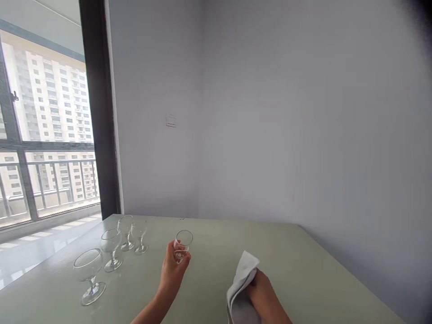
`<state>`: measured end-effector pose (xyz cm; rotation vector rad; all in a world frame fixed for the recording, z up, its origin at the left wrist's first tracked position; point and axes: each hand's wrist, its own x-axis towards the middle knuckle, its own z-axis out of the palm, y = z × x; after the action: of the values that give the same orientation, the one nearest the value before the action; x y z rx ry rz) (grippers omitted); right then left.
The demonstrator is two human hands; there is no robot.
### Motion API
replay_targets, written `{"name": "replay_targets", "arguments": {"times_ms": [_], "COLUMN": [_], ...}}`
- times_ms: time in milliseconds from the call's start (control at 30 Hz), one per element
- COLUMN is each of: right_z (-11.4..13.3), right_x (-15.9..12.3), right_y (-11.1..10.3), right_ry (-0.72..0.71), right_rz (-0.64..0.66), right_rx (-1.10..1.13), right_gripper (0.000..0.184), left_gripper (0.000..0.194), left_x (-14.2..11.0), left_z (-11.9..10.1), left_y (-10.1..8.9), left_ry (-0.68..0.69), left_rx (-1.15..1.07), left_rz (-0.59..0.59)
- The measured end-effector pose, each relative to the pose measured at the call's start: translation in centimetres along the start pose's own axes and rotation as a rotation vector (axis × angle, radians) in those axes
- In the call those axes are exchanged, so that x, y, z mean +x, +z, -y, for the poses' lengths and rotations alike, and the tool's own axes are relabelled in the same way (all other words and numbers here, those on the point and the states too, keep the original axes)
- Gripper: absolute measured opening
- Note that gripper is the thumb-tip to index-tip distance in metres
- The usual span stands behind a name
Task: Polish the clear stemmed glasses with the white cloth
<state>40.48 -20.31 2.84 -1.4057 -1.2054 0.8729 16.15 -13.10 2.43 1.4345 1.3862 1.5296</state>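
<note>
My left hand (174,264) is closed around the lower part of a clear stemmed glass (184,237), held upright with its rim up. Its base is hidden behind my fingers. To the right, my right hand (259,285) grips a light grey cloth (241,283) that hangs down in folds toward the bottom of the view. Cloth and glass are apart. Several more stemmed glasses stand upright on the left of the table, among them a near one (88,270), one behind it (111,245) and one farther back (139,231).
A pale green table (209,288) spreads under both hands, its far edge by the grey walls. A light switch (171,120) is on the wall. At the left, a dark-framed window (20,146) looks out on tall buildings.
</note>
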Motion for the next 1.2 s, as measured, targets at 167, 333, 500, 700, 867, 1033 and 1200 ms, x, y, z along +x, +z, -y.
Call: {"name": "replay_targets", "arguments": {"times_ms": [167,333,500,700,867,1033,1200], "right_z": [1.3,1.5,0.3,-0.3,-1.8,-1.7,0.4], "right_x": [-0.3,-0.3,-0.1,-0.6,-2.4,-3.6,-3.2], "right_y": [-1.1,-1.4,-0.8,1.1,4.8,6.4,4.6], "right_ry": [0.155,0.234,0.234,0.155,-0.105,-0.244,-0.227], "right_rz": [0.196,0.140,0.002,-0.012,0.132,0.379,0.581], "right_rx": [0.222,0.561,0.581,0.501,0.458,0.376,0.275], "right_gripper": [0.037,0.031,0.020,0.042,0.060,0.068,0.061], "left_gripper": [0.038,0.041,0.058,0.057,0.055,0.059,0.058], "left_x": [-1.5,-2.6,-3.7,-5.2,-5.9,-6.1,-5.3], "left_z": [0.7,1.8,2.5,4.3,4.5,3.9,3.6], "left_y": [1.1,0.6,0.9,2.4,2.9,2.4,1.2], "left_ry": [-0.016,0.049,0.134,0.307,0.332,0.442,0.772], "left_rx": [-0.010,0.170,0.302,0.279,0.362,0.515,0.648], "left_rz": [0.014,0.043,0.106,0.087,0.110,0.146,0.200]}}
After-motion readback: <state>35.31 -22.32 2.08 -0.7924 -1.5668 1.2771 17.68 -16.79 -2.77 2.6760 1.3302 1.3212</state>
